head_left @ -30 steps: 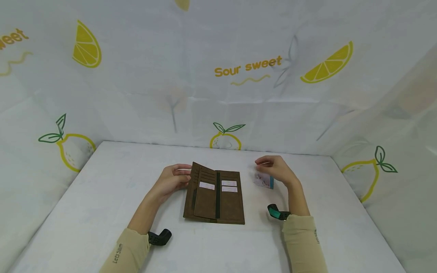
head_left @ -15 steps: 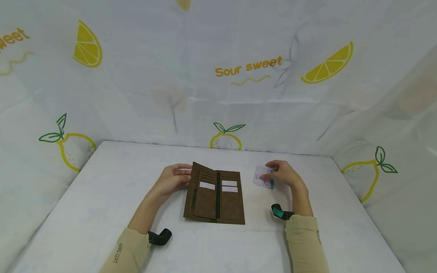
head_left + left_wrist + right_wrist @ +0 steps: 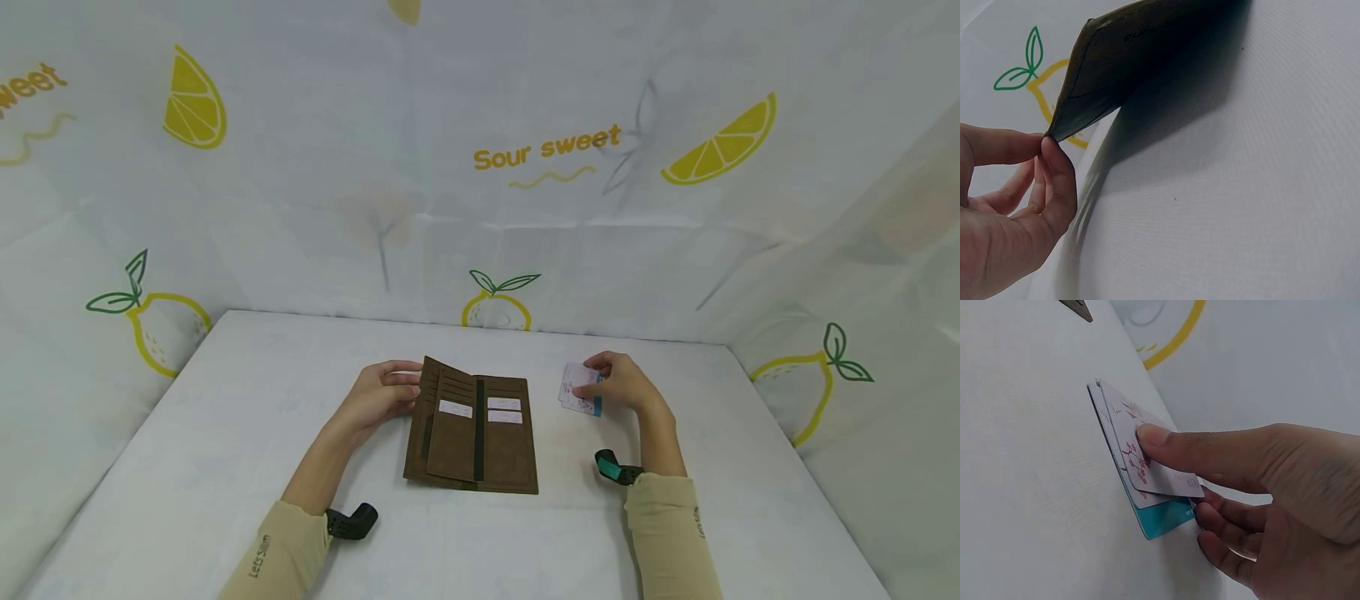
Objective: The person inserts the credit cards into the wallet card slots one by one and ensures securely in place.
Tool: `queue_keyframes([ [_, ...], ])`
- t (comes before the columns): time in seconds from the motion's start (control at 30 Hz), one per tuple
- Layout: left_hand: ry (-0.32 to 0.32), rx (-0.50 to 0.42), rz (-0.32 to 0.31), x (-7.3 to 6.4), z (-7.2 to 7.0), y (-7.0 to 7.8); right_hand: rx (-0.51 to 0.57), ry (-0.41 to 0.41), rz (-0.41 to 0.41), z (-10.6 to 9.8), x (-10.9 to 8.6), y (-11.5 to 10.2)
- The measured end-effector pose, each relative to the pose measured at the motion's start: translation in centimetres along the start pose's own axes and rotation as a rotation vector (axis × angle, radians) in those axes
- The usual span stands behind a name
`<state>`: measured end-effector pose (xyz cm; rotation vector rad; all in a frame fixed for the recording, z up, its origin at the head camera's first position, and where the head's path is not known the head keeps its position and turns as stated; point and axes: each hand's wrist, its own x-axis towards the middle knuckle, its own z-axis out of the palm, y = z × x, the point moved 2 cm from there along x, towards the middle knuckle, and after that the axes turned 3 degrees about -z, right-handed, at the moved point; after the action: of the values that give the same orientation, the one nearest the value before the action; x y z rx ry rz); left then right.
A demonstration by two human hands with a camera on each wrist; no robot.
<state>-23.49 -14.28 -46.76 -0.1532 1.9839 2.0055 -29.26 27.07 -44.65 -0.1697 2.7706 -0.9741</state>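
Observation:
A brown long wallet [image 3: 508,454] lies spread on the table, its left cover tilted up. White cards show in its slots, one on the left flap and two on the right side. My left hand [image 3: 375,402] pinches the left cover's edge between thumb and finger; the left wrist view shows that pinch on the wallet's corner. To the right of the wallet, my right hand [image 3: 626,383] pinches pale cards printed with pink blossoms [image 3: 1141,459], thumb on the top face and fingers at the far edge. Beneath them a teal card [image 3: 1163,519] sticks out. The fingers' contact underneath is partly hidden.
The white table [image 3: 450,550] ends at a back edge against a white curtain [image 3: 322,167] with lemon prints. Black wrist-worn devices sit on both wrists, the left device [image 3: 352,522] close to the table.
My right hand, earlier hovering over the cards with its fingers off them, has moved right and set its thumb on the top card. The left hand and wallet have stayed in place.

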Motion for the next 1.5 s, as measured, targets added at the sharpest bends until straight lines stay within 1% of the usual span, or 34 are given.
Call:
queue_keyframes([
  [0.17, -0.010, 0.007, 0.005, 0.0, 0.0, 0.0, 0.027, 0.017, 0.009, 0.0, 0.1, 0.4],
  [0.3, -0.005, 0.008, 0.000, 0.0, -0.1, -0.1, 0.034, 0.022, -0.009, 0.0, 0.1, 0.6],
  [0.57, -0.002, 0.001, -0.004, -0.1, -0.1, -0.1, 0.133, 0.013, -0.043, 0.1, 0.4, 0.3],
  [0.7, -0.006, 0.006, 0.001, -0.2, -0.2, 0.0, 0.196, 0.019, -0.061, 0.4, 0.7, -0.3],
  [0.93, -0.002, 0.002, 0.003, 0.0, -0.2, -0.2, 0.276, 0.017, -0.125, 1.4, 1.4, -2.3],
  [1.2, -0.004, -0.007, 0.003, 0.1, -0.1, -0.3, 0.372, -0.023, -0.219, 3.4, 2.4, -5.6],
  [1.37, 0.000, -0.005, -0.005, 0.2, -0.1, -0.3, 0.370, -0.043, -0.256, 4.7, 2.8, -7.5],
  [1.5, 0.000, -0.011, -0.005, 0.1, -0.1, -0.2, 0.367, -0.063, -0.290, 5.6, 3.1, -8.6],
])
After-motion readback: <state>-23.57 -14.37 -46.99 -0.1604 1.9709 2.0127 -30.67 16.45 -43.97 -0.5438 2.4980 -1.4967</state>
